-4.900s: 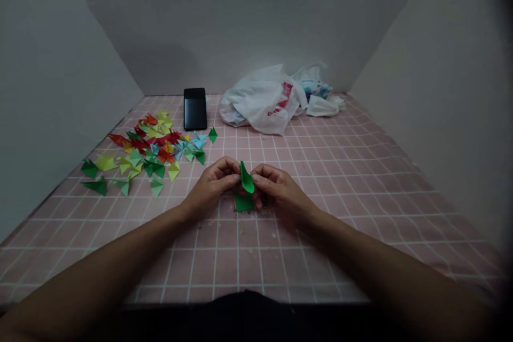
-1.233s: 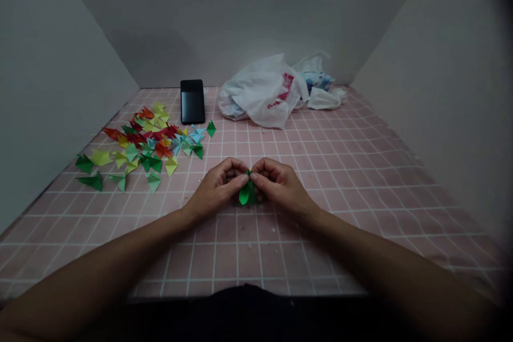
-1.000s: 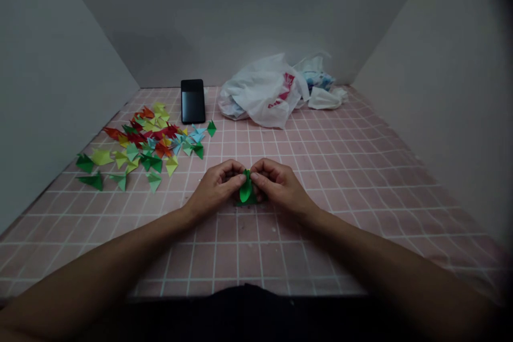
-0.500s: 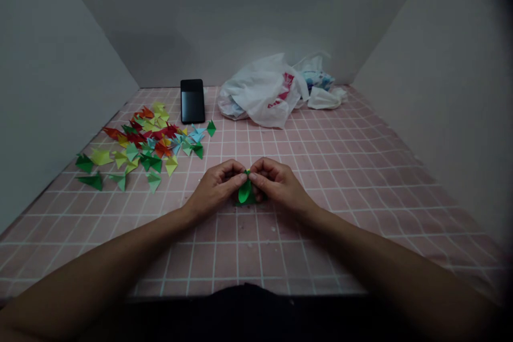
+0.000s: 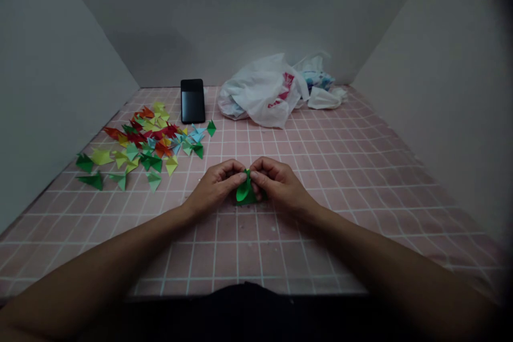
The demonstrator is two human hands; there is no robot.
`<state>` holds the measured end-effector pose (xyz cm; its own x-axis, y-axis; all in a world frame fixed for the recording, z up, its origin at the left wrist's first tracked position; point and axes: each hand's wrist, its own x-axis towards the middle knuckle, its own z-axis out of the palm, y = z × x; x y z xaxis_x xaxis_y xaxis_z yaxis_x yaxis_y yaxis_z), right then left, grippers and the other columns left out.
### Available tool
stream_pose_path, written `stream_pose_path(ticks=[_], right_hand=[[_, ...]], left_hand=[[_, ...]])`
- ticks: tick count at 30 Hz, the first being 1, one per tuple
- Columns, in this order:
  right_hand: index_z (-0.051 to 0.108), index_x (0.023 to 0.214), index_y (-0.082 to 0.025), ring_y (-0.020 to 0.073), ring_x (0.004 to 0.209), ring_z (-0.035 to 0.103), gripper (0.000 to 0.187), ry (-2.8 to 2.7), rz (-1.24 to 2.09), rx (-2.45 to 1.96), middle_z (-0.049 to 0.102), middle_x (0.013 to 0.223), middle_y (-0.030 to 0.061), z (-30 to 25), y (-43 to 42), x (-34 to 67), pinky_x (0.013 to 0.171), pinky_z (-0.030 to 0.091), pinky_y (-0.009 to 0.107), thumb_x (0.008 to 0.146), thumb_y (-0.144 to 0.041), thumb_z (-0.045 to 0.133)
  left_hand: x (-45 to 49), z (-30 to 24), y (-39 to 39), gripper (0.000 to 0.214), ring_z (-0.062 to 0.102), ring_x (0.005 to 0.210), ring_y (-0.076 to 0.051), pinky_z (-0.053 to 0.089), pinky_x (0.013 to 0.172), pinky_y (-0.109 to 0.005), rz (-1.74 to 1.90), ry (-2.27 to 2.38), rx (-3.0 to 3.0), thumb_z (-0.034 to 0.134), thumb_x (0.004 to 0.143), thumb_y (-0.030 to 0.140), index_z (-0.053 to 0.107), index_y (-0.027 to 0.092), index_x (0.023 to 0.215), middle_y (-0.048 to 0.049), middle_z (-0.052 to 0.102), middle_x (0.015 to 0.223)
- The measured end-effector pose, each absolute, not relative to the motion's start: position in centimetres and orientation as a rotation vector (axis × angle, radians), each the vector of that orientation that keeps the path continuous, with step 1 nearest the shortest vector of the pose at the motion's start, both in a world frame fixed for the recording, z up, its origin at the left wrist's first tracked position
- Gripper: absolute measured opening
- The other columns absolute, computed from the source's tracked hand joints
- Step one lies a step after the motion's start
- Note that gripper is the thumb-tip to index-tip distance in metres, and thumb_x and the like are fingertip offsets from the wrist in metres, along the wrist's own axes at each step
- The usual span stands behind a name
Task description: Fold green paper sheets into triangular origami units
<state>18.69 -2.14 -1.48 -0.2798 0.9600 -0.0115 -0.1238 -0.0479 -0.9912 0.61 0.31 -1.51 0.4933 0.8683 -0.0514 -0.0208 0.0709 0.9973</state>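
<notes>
A small green piece of paper (image 5: 243, 193), partly folded, sits between both hands just above the pink tiled surface (image 5: 344, 171). My left hand (image 5: 214, 186) pinches its left side with thumb and fingers curled. Opposite it, my right hand (image 5: 280, 184) is closed on the paper's right side, fingertips nearly meeting those of the left. Part of the paper is hidden under the fingers.
A heap of several folded paper triangles (image 5: 144, 141) in red, yellow, green and blue lies at the left. A black phone (image 5: 192, 100) leans at the back wall. White plastic bags (image 5: 268, 91) lie at the back. Grey walls close in on three sides.
The hands have drawn together and lowered toward the surface since the earliest frame; the green paper is bent over more. In the last second only small finger shifts show.
</notes>
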Motion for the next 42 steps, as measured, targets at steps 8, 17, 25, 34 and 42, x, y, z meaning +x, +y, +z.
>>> stream_pose_path(ticks=[8,17,25,34,42], right_hand=[[0.056,0.081,-0.02,0.0099,0.056,0.047,0.017,-1.465,1.359,-1.034,0.051,0.064,-0.0048,-1.39,-2.0,18.95,0.053,0.038,0.025,0.089,-0.034,0.061],[0.058,0.078,-0.019,0.0119,0.064,0.047,0.014,-1.669,1.094,-1.06,0.052,0.067,-0.0026,-1.26,-1.9,19.25,0.058,0.036,0.026,0.089,-0.028,0.057],[0.055,0.072,-0.018,0.01,0.058,0.044,0.012,-1.742,0.916,-1.099,0.052,0.064,-0.0033,-1.19,-2.04,19.07,0.054,0.034,0.025,0.084,-0.022,0.053],[0.054,0.068,-0.019,0.0101,0.056,0.043,0.014,-1.657,0.961,-1.151,0.049,0.059,-0.0037,-0.7,-2.39,18.93,0.053,0.034,0.025,0.081,-0.023,0.054],[0.055,0.075,-0.02,0.0111,0.052,0.047,0.024,-1.445,1.329,-1.109,0.052,0.06,-0.0034,-1.05,-1.97,19.2,0.051,0.039,0.025,0.088,-0.04,0.058]], left_hand=[[0.58,-1.39,0.41,0.02,0.051,0.067,-0.011,0.04,0.062,-0.024,0.791,0.828,1.364,0.069,0.083,0.036,0.062,0.017,0.086,0.0023,0.058,0.075],[0.56,-1.07,0.45,0.017,0.05,0.067,-0.011,0.039,0.061,-0.024,0.796,0.823,1.488,0.066,0.084,0.034,0.064,0.017,0.085,0.0014,0.058,0.075],[0.55,-1.29,0.29,0.017,0.049,0.067,-0.011,0.04,0.06,-0.024,0.767,0.837,1.495,0.066,0.084,0.034,0.064,0.017,0.086,0.0016,0.056,0.075],[0.6,-0.99,0.06,0.02,0.05,0.066,-0.011,0.04,0.059,-0.023,0.721,0.839,1.458,0.068,0.085,0.037,0.065,0.017,0.088,0.0022,0.058,0.075],[0.65,-1.08,0.13,0.02,0.048,0.06,-0.01,0.039,0.056,-0.023,0.732,0.889,1.361,0.07,0.081,0.037,0.064,0.017,0.082,0.0033,0.055,0.067]])
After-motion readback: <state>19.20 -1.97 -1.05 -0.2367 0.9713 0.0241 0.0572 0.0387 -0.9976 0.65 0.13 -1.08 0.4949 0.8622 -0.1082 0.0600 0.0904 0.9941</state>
